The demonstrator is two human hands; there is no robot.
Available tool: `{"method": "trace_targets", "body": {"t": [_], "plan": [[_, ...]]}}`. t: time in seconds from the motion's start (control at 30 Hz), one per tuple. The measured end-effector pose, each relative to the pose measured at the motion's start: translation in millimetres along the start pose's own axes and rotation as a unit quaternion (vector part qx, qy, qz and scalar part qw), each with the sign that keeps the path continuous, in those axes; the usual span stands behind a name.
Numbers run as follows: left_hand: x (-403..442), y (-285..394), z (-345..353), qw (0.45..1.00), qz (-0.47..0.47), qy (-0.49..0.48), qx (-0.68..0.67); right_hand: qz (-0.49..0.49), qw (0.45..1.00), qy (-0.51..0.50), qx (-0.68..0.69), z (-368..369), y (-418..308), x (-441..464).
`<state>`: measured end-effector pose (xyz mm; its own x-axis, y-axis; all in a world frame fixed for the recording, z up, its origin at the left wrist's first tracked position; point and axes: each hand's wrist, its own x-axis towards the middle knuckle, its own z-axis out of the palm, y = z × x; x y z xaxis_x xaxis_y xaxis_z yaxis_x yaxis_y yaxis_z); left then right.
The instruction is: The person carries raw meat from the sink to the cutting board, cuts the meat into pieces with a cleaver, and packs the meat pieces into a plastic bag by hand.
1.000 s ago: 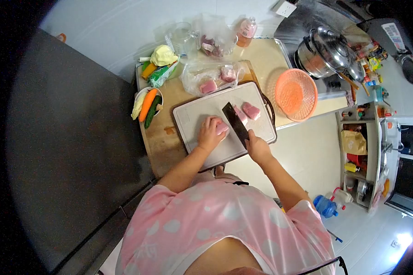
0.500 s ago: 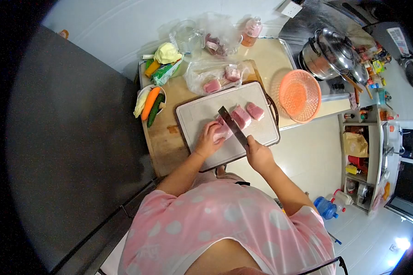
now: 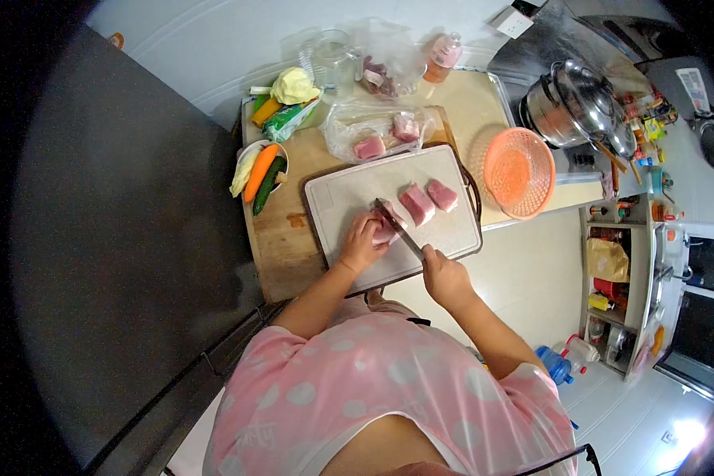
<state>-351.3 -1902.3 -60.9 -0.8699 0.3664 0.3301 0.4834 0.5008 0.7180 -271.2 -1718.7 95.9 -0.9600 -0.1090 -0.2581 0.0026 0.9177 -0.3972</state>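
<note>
My right hand (image 3: pixel 445 274) grips the handle of a kitchen knife (image 3: pixel 404 236), its narrow blade seen nearly edge-on and set on a piece of raw meat (image 3: pixel 385 231). Curled fingers of my left hand (image 3: pixel 362 242) press that meat down from the left side of the blade. Under it lies a pale cutting board (image 3: pixel 337 198) with a dark rim. Two cut chunks of meat, one thick piece (image 3: pixel 417 204) and a smaller one (image 3: pixel 443 195), rest on the board to the right of the knife.
Behind the board, a clear plastic bag (image 3: pixel 343 127) holds more meat. A bowl with a carrot (image 3: pixel 260 173) and a cucumber (image 3: pixel 270 185) stands at the left. On the right are an orange plastic basket (image 3: pixel 519 173) and a steel pot (image 3: pixel 559 111) on the stove.
The knife has shifted slightly left, away from the thick chunk and onto the held meat. Its blade has turned from showing its flat side to nearly edge-on. My left hand has barely moved.
</note>
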Motion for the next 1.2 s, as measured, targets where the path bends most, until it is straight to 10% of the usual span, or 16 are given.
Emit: {"method": "trace_targets", "body": {"t": [0.63, 0.8, 0.93, 1.03, 1.2], "plan": [[2, 4, -15, 0.994, -0.005, -0.102, 0.025, 0.111, 0.99, 0.04, 0.08, -17, 28, 7], [13, 12, -10, 0.979, -0.165, -0.037, -0.116, 0.115, 0.988, 0.053, 0.088, -14, 34, 5], [34, -3, -4, 0.894, -0.295, 0.037, -0.336, 0.116, 0.987, 0.062, 0.097, -12, 38, 4], [58, 10, -35, 0.677, -0.431, 0.071, -0.593, 0.116, 0.986, 0.063, 0.104, -15, 36, 2], [55, -24, -38, 0.498, -0.433, -0.046, -0.75, 0.126, 0.985, 0.057, 0.107, -9, 38, 0]]}}
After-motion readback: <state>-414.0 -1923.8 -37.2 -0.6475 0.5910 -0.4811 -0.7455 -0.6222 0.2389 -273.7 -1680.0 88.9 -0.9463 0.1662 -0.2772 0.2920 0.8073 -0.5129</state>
